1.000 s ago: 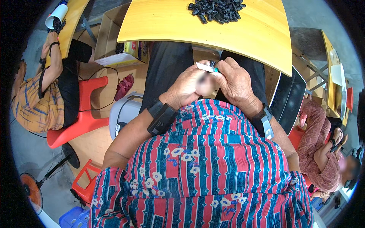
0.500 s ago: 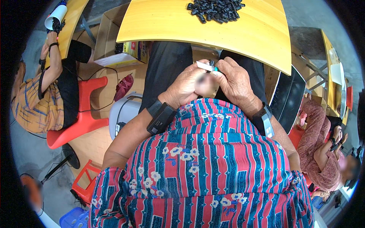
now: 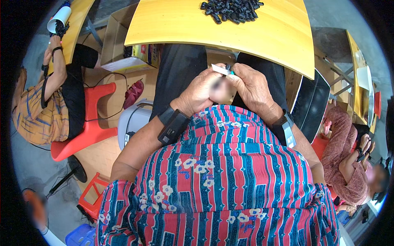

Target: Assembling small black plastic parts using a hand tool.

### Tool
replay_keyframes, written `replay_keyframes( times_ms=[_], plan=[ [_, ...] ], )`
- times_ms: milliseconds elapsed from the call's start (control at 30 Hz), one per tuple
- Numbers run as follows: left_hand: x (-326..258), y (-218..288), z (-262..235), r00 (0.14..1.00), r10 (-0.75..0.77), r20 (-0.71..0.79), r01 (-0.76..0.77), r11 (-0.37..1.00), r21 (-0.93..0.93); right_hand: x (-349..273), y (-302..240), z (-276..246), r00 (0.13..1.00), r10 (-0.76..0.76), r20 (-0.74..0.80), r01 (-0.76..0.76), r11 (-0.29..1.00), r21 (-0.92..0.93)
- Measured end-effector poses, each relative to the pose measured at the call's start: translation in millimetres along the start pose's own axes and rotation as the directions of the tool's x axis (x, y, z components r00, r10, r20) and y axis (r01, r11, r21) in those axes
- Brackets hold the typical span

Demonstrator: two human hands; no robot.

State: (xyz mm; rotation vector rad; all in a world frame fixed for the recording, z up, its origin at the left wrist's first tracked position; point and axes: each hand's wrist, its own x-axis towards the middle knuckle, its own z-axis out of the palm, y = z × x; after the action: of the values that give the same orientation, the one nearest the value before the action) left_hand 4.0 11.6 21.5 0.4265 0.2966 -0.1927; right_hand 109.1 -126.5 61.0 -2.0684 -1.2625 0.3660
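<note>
White strip (image 3: 220, 69) slanting up-left, both hands

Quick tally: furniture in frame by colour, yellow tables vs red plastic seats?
Yellow wooden tables: 3 (front, left, right)
Red plastic seats: 2 (chair, low stool)
Total: 5

Assembly workshop (parts heap (image 3: 232, 9), co-workers)

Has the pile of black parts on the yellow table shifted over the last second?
No. The pile of black parts lies at the same spot near the yellow table's far edge.
</note>
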Motion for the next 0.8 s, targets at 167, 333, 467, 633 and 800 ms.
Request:
replay_keyframes(
  times_ms=[167, 333, 467, 633, 800],
  plan=[
    [0, 0, -1, 0.999, -0.001, 0.032, 0.0, 1.0, 0.027, 0, 4, 4, 1.0, 0.021, -0.006, -0.021, 0.999, 0.035],
    [1, -5, -2, 0.998, -0.019, 0.068, 0.013, 0.996, 0.085, 1, 8, 7, 0.997, 0.054, -0.053, -0.045, 0.988, 0.151],
    [-1, -2, 3, 0.999, 0.009, 0.046, -0.007, 1.0, -0.027, -1, 6, 6, 0.995, 0.007, -0.099, 0.009, 0.987, 0.16],
    [-1, 0, -2, 0.994, 0.05, 0.099, -0.048, 0.999, -0.015, -3, 3, 2, 0.986, -0.161, -0.042, 0.161, 0.987, 0.0],
    [-2, 0, -1, 0.993, 0.056, 0.101, -0.055, 0.998, -0.016, -4, 0, -1, 0.982, -0.175, -0.069, 0.175, 0.985, -0.001]
  ],
)
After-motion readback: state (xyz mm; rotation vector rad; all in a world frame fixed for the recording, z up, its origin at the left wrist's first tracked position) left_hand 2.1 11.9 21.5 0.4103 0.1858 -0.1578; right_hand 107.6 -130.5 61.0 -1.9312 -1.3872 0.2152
